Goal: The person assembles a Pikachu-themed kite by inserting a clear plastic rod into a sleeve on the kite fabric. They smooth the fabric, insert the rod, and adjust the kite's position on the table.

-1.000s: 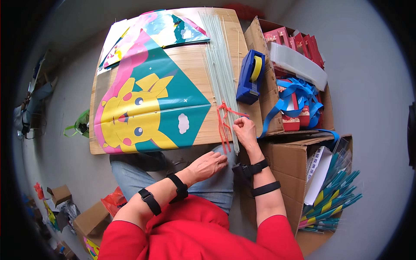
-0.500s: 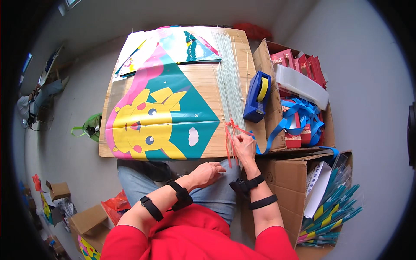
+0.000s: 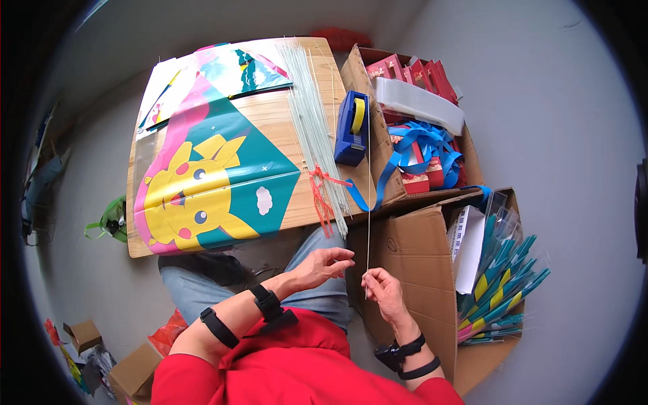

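My right hand (image 3: pixel 383 293) pinches the lower end of a thin pale rod (image 3: pixel 369 223), which stands nearly upright in the picture, in front of the brown box. To its left, my left hand (image 3: pixel 322 267) hovers over my knee with fingers loosely stretched and nothing in it. On the wooden table lies a kite sheet (image 3: pixel 251 177) in pink, teal and yellow with a cartoon character, creased across its middle. Along its right side runs a bundle of similar thin rods (image 3: pixel 312 115), with a red plastic tie (image 3: pixel 322 192) around its near end.
A blue tape dispenser (image 3: pixel 352 128) with yellow tape stands at the right of the wooden table (image 3: pixel 270 128). Beyond is a carton (image 3: pixel 368 84) holding red boxes and blue ribbon (image 3: pixel 428 148). Nearer, another carton (image 3: pixel 412 270) holds rolled kites (image 3: pixel 503 287). More folded sheets (image 3: pixel 263 77) lie at the back.
My right hand has drawn one rod from the bundle and come back toward me with it. My left hand has lifted slightly. The view has turned, shifting the table leftward.
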The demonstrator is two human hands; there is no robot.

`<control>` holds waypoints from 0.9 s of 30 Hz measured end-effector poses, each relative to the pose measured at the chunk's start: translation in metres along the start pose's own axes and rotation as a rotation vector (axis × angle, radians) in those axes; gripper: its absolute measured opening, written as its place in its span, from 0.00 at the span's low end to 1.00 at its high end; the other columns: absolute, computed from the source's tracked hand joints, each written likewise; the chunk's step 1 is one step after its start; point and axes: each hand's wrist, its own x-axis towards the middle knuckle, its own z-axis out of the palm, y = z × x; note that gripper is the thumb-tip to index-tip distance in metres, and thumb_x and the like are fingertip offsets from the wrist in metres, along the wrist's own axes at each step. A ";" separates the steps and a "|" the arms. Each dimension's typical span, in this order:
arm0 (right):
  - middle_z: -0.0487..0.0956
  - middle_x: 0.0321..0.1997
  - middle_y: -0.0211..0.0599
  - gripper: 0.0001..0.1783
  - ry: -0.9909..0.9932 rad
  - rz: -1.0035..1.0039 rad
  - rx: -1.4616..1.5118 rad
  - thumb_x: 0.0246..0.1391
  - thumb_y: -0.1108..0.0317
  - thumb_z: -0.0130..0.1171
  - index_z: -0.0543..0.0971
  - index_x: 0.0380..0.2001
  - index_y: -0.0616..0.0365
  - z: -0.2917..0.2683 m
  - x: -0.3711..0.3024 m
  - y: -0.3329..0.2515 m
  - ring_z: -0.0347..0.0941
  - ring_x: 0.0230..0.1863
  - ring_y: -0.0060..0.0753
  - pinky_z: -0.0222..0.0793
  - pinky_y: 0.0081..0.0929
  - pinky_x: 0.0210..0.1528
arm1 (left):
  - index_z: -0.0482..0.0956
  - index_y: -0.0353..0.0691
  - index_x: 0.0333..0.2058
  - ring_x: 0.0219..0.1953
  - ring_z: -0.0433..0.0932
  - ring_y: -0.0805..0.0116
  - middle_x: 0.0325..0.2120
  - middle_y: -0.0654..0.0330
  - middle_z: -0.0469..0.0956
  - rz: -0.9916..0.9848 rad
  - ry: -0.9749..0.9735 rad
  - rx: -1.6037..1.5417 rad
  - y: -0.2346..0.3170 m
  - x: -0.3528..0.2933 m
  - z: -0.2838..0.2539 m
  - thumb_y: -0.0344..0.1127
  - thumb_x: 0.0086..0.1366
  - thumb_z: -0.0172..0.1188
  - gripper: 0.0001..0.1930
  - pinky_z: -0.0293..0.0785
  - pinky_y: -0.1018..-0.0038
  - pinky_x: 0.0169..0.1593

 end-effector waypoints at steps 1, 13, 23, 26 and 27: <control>0.76 0.29 0.24 0.06 0.018 0.032 -0.027 0.62 0.67 0.56 0.76 0.37 0.57 -0.005 -0.022 0.010 0.64 0.23 0.08 0.57 0.08 0.24 | 0.67 0.35 0.59 0.37 0.76 0.76 0.46 0.61 0.79 -0.024 -0.079 0.000 -0.005 -0.002 0.007 0.42 0.70 0.54 0.24 0.74 0.77 0.43; 0.74 0.28 0.24 0.07 0.029 0.142 0.037 0.63 0.66 0.55 0.76 0.37 0.58 0.000 -0.093 0.074 0.64 0.23 0.10 0.56 0.09 0.23 | 0.71 0.35 0.52 0.33 0.77 0.78 0.39 0.61 0.81 -0.170 -0.117 -0.112 -0.056 -0.009 0.059 0.35 0.70 0.53 0.15 0.75 0.79 0.39; 0.74 0.26 0.25 0.06 0.031 0.093 0.047 0.62 0.69 0.54 0.77 0.36 0.60 -0.002 -0.059 0.064 0.63 0.22 0.11 0.57 0.11 0.24 | 0.73 0.34 0.49 0.33 0.76 0.77 0.36 0.60 0.80 -0.125 0.074 -0.228 -0.037 0.002 0.058 0.31 0.67 0.54 0.13 0.74 0.81 0.39; 0.75 0.26 0.25 0.07 0.019 0.103 0.047 0.62 0.68 0.55 0.77 0.36 0.60 -0.003 -0.055 0.064 0.64 0.22 0.10 0.57 0.11 0.23 | 0.73 0.34 0.48 0.33 0.76 0.77 0.36 0.59 0.80 -0.119 0.091 -0.249 -0.040 0.004 0.055 0.31 0.67 0.56 0.13 0.74 0.81 0.39; 0.76 0.27 0.25 0.07 0.018 0.104 0.032 0.62 0.67 0.55 0.78 0.37 0.60 -0.004 -0.055 0.066 0.65 0.22 0.10 0.57 0.10 0.23 | 0.74 0.34 0.48 0.33 0.76 0.77 0.36 0.59 0.81 -0.116 0.092 -0.252 -0.041 0.005 0.055 0.31 0.67 0.56 0.13 0.73 0.81 0.39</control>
